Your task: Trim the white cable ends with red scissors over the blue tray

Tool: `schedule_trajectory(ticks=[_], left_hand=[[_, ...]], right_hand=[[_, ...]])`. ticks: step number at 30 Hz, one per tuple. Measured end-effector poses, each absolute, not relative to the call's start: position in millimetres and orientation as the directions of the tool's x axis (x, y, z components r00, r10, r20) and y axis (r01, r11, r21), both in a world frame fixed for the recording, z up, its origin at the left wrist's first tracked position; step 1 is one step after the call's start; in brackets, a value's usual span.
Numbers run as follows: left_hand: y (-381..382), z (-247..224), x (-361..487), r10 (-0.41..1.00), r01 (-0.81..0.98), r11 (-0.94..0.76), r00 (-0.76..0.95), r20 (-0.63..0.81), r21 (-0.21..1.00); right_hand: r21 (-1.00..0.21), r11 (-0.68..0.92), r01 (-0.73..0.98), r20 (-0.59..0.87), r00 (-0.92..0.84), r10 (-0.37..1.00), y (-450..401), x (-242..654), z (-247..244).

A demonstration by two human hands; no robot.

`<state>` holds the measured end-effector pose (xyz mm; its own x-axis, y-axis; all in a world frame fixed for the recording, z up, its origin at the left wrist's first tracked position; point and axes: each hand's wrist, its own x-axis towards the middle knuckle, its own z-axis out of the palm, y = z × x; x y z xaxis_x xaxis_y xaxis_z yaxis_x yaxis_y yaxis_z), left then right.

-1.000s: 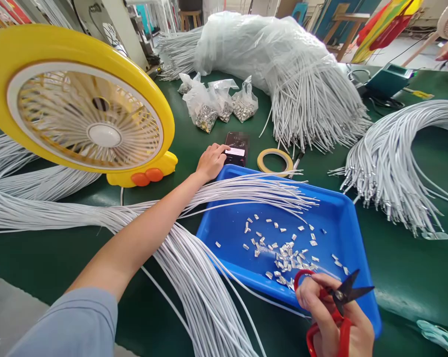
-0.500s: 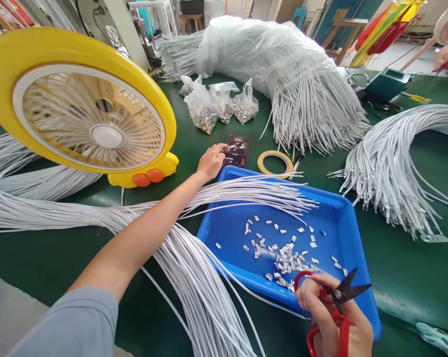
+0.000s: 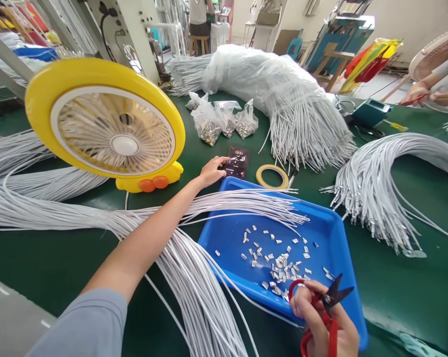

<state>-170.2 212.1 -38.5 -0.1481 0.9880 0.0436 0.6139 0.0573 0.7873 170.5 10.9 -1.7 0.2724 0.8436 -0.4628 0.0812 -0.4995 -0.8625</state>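
My left hand [image 3: 212, 171] reaches over the cables, fingers stretched out, with fingertips on the screen of a dark phone [image 3: 238, 159] lying on the bench. Red-handled scissors [image 3: 334, 296] are in my right hand [image 3: 313, 318], their black blades parted above the near right side of a blue tray [image 3: 352, 292]. Small silvery metal pieces [image 3: 283, 267] are scattered in the tray. Ends of a bundle of white cables [image 3: 246, 206] lie across the tray's far side; another part of the bundle runs toward me under my left forearm.
A yellow fan [image 3: 105, 72] stands at the left. Behind the phone are several bags of metal parts [image 3: 209, 124] and a large plastic-wrapped cable bundle [image 3: 261, 74]. A tape roll [image 3: 272, 177] lies behind the tray, more cables [image 3: 380, 188] at right. Another person's hands [image 3: 419, 91] show at far right.
The view has tilted up and shifted, so more of the room shows. My left hand stays at the phone, and my right hand still holds the parted scissors over the tray.
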Motion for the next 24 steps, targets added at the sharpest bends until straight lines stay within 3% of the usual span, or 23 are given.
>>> schedule_trajectory(ticks=[10, 16, 24], left_hand=[[215.1, -36.9, -173.9, 0.993, 0.609, 0.057, -0.115, 0.017, 0.791], [203.8, -21.9, -184.3, 0.995, 0.622, -0.019, 0.089, -0.047, 0.783], [207.1, -30.4, -182.2, 0.994, 0.682, -0.108, 0.094, 0.059, 0.724]], right_hand=[[-0.874, -0.479, 0.083, -0.445, 0.261, 0.857, 15.8, 169.5, -2.8], [-0.892, -0.452, 0.032, -0.434, 0.221, 0.873, 14.1, 165.0, 0.3], [-0.886, -0.464, 0.000, -0.450, 0.238, 0.861, 15.3, 162.3, 1.5]])
